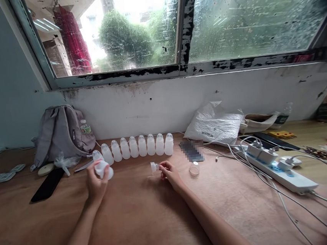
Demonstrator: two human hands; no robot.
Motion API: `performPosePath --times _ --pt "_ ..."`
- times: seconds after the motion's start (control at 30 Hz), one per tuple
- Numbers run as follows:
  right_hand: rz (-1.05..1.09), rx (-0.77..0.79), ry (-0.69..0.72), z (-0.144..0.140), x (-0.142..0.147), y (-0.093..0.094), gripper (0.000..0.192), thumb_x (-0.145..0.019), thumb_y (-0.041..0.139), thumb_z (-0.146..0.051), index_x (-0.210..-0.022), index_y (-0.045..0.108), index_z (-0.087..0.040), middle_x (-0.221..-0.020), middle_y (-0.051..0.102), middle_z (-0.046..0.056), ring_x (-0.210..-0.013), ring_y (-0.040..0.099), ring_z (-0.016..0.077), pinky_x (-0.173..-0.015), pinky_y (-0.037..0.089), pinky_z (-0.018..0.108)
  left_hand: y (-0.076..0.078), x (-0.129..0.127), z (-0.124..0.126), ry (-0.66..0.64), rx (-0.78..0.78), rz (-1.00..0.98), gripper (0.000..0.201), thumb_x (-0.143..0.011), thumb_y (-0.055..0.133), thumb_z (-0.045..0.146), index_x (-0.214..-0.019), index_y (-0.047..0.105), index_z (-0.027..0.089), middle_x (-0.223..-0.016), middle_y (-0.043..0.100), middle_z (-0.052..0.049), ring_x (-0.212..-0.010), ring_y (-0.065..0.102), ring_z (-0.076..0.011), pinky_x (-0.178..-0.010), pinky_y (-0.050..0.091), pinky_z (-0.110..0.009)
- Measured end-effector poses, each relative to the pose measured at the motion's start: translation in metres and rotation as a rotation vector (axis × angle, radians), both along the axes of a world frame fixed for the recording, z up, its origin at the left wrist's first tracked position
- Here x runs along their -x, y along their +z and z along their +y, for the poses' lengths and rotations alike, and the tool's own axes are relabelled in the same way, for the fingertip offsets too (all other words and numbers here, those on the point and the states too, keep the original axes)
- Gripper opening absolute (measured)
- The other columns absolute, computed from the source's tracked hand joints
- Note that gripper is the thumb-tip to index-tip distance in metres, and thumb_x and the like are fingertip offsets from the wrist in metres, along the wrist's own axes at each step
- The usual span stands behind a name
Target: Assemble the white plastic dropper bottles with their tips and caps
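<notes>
My left hand (95, 183) grips a small white bottle (103, 169) tilted toward two o'clock, while my right fingers (162, 169) pinch its cap (154, 167) off at three o'clock, well apart.

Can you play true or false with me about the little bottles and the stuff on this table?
1. The left hand holds a small white bottle. True.
2. The right hand holds a black phone. False: its fingertips pinch a small clear cap; the black phone lies on the table, left of the left hand.
3. A row of white bottles stands upright by the wall. True.
4. The grey backpack sits at the right end of the table. False: it leans at the left, beside the row.
5. A white power strip with cables plugged in lies to the right. True.
</notes>
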State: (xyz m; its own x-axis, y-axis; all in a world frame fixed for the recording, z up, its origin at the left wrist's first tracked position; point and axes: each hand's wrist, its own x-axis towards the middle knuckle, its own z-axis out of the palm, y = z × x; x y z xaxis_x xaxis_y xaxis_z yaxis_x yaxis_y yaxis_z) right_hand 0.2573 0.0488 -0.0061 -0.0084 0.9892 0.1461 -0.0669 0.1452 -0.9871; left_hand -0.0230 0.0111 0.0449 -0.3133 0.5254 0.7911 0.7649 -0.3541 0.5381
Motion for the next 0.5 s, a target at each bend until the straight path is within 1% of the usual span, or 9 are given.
performPosePath --times 0.03,0.1,0.17,0.23,0.3,0.4,0.43,0.5 --pt "0.035 0.025 0.006 0.0 0.0 0.001 0.032 -0.065 0.061 -0.047 -0.075 0.05 -0.019 -0.062 0.051 -0.004 -0.044 0.048 0.008 -0.039 0.039 0.02 -0.001 -0.016 -0.002 -0.091 0.033 -0.001 0.039 -0.074 0.054 0.035 -0.106 0.041 0.018 -0.105 0.056 -0.008 -0.092 0.056 -0.0188 -0.077 0.046 -0.03" --pt "0.095 0.067 0.018 -0.001 -0.002 0.002 0.033 -0.063 0.063 -0.046 -0.077 0.05 -0.019 -0.069 0.054 -0.002 -0.049 0.051 0.0086 -0.043 0.043 0.021 -0.006 -0.047 -0.002 -0.235 0.119 0.028 0.037 -0.076 0.053 0.035 -0.107 0.04 0.02 -0.106 0.056 -0.008 -0.095 0.056 -0.0189 -0.079 0.045 -0.03" --pt "0.141 0.089 0.025 -0.002 -0.004 0.004 0.033 -0.062 0.064 -0.044 -0.079 0.051 -0.019 -0.075 0.055 -0.001 -0.053 0.053 0.0094 -0.046 0.046 0.022 -0.016 -0.073 0.002 -0.335 0.209 0.059 0.034 -0.077 0.052 0.035 -0.107 0.041 0.023 -0.107 0.057 -0.006 -0.094 0.056 -0.0181 -0.081 0.045 -0.031" --pt "0.177 0.092 0.027 -0.002 -0.007 0.006 0.033 -0.061 0.065 -0.042 -0.08 0.051 -0.019 -0.075 0.055 0.0 -0.055 0.054 0.01 -0.048 0.047 0.023 -0.027 -0.093 0.008 -0.429 0.243 0.056 0.032 -0.078 0.051 0.034 -0.106 0.042 0.024 -0.107 0.056 -0.006 -0.095 0.056 -0.0175 -0.082 0.044 -0.031" --pt "0.208 0.088 0.03 -0.002 -0.009 0.007 0.032 -0.062 0.065 -0.041 -0.081 0.051 -0.019 -0.075 0.055 0.0 -0.055 0.055 0.0104 -0.049 0.048 0.024 -0.037 -0.106 0.013 -0.508 0.258 0.022 0.034 -0.078 0.051 0.033 -0.109 0.039 0.023 -0.11 0.055 -0.006 -0.098 0.054 -0.0173 -0.085 0.042 -0.032" --pt "0.234 0.071 0.045 -0.002 -0.011 0.008 0.03 -0.065 0.063 -0.041 -0.083 0.051 -0.02 -0.076 0.055 0.001 -0.058 0.056 0.0115 -0.053 0.049 0.026 -0.048 -0.117 0.02 -0.584 0.357 -0.014 0.053 -0.074 0.057 0.033 -0.118 0.029 0.023 -0.11 0.055 -0.007 -0.1 0.054 -0.0188 -0.084 0.043 -0.034" --pt "0.236 0.064 0.048 -0.002 -0.01 0.008 0.03 -0.066 0.062 -0.041 -0.084 0.052 -0.02 -0.076 0.055 0.001 -0.058 0.056 0.0118 -0.054 0.049 0.026 -0.051 -0.118 0.021 -0.599 0.403 0.002 0.057 -0.072 0.059 0.033 -0.119 0.029 0.023 -0.109 0.055 -0.007 -0.099 0.054 -0.0195 -0.083 0.043 -0.034" --pt "0.229 0.054 0.051 -0.002 -0.009 0.009 0.03 -0.067 0.061 -0.041 -0.084 0.052 -0.019 -0.076 0.056 0.001 -0.059 0.056 0.0124 -0.054 0.049 0.027 -0.054 -0.117 0.023 -0.606 0.466 0.07 0.054 -0.07 0.06 0.034 -0.116 0.034 0.024 -0.108 0.054 -0.006 -0.098 0.054 -0.0205 -0.081 0.044 -0.034"
